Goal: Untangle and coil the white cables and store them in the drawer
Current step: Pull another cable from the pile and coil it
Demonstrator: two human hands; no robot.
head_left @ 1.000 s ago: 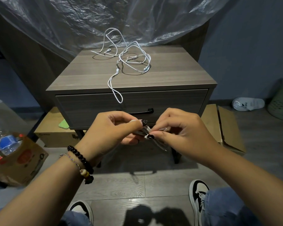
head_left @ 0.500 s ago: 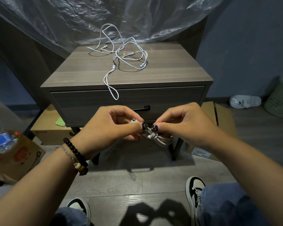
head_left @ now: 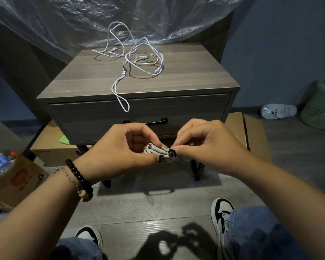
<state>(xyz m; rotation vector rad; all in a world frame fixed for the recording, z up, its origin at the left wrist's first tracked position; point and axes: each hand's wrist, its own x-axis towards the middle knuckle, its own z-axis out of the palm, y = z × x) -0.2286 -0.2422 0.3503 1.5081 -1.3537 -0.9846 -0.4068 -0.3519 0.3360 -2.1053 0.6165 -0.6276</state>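
A small coiled bundle of white cable (head_left: 156, 149) hangs in the air in front of the nightstand, pinched from both sides. My left hand (head_left: 120, 152) grips its left part with thumb and curled fingers. My right hand (head_left: 204, 147) pinches its right end. A tangle of white earphone cable (head_left: 139, 59) lies on the nightstand top (head_left: 186, 79), with one loop hanging over the front edge onto the drawer (head_left: 86, 117). The drawer is closed, its black handle (head_left: 158, 121) partly hidden by my hands.
Clear plastic sheeting (head_left: 83, 21) drapes behind the nightstand. Cardboard boxes (head_left: 51, 149) lie under and to the right of it. A paper bag with a water bottle (head_left: 0, 164) stands at left. A slipper (head_left: 278, 111) and a green basket (head_left: 321, 109) lie at right.
Both hands stayed together on the bundle and shifted slightly; the coil now looks tighter between my fingers. The tangle on the nightstand has not moved.
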